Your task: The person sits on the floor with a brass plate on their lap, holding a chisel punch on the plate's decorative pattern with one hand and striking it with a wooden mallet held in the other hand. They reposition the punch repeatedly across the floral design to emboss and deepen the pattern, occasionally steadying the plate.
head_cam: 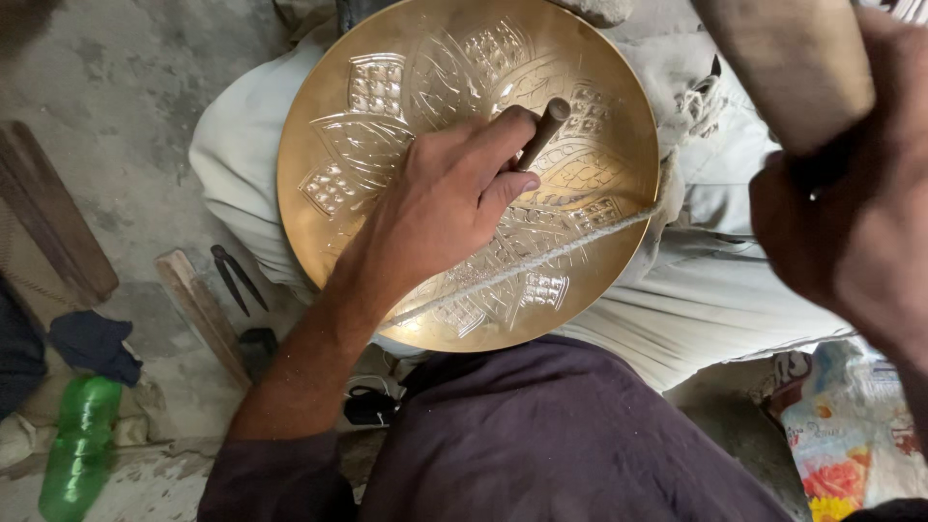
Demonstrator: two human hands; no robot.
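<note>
a: where does the brass plate (454, 145) sit?

b: it rests tilted on the person's lap, against the pale trousers (696, 300), with its decorated face turned up toward the head camera. a thin cord (541, 259) runs across the lower part of it and off to the right, seemingly to keep the plate from sliding on the knees.

a: and the left hand (440, 208)?

b: it lies on the plate's face, near the middle. its grip is closed round a short dark punch (541, 130), thumb and fingers wrapped about the shaft, so the tool leans in at a slant and its lower tip (hidden under the fingers) meets the metal among the leaf and grid patterns. the heel of the hand presses on the plate, which likely steadies both tool and plate.

a: the right hand (851, 222)?

b: it is raised close to the camera at the right edge, blurred. its grip looks clenched about the handle of a wooden mallet (788, 68), whose thick head hangs above the punch, well apart from it.

a: anything else about?

b: on the concrete floor (126, 87) to the left lie a green bottle (77, 445), a wooden stick (198, 309) and a dark pair of pincers (235, 277), all off to one side of the lap.
</note>
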